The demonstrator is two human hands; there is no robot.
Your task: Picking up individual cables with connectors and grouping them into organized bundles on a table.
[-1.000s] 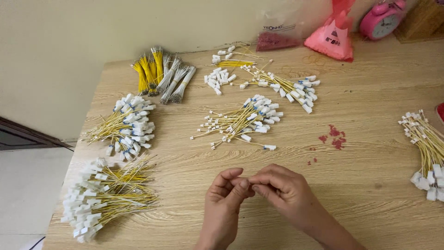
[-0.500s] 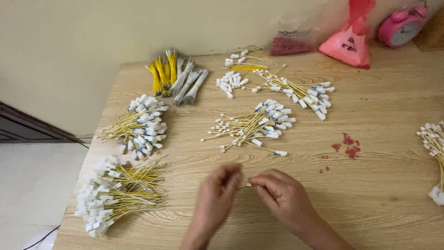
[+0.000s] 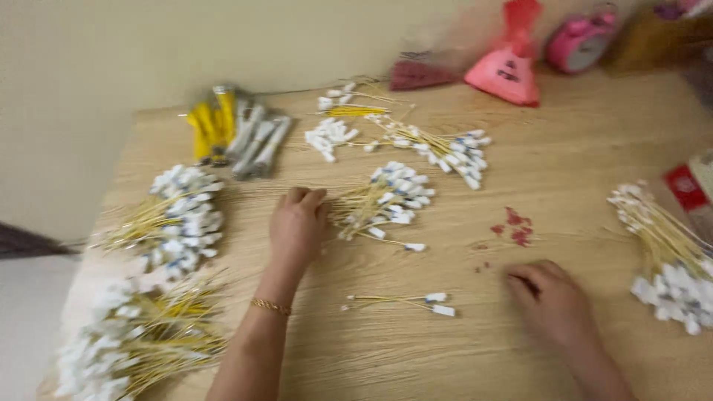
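Observation:
My left hand (image 3: 297,226) reaches out over the wooden table (image 3: 579,171), fingertips at the left end of the middle pile of yellow wires with white tags (image 3: 386,200). Whether it grips any wire is hidden by blur. A gold bracelet sits on that wrist. My right hand (image 3: 553,301) rests low on the table at the right, fingers curled, nothing visible in it. Between the hands lies a small pair of tagged yellow wires (image 3: 405,301).
More tagged wire piles lie at left (image 3: 174,219), bottom left (image 3: 134,341), far right (image 3: 665,252) and at the back (image 3: 438,148). Yellow and grey bundles (image 3: 234,134) lie at the back left. A pink bag (image 3: 509,70), pink alarm clock (image 3: 579,44) and red specks (image 3: 512,223) are also there.
The hands were together near the front edge. Now they are apart: the left has reached forward to the middle pile, the right has moved right, and a small wire pair lies between them.

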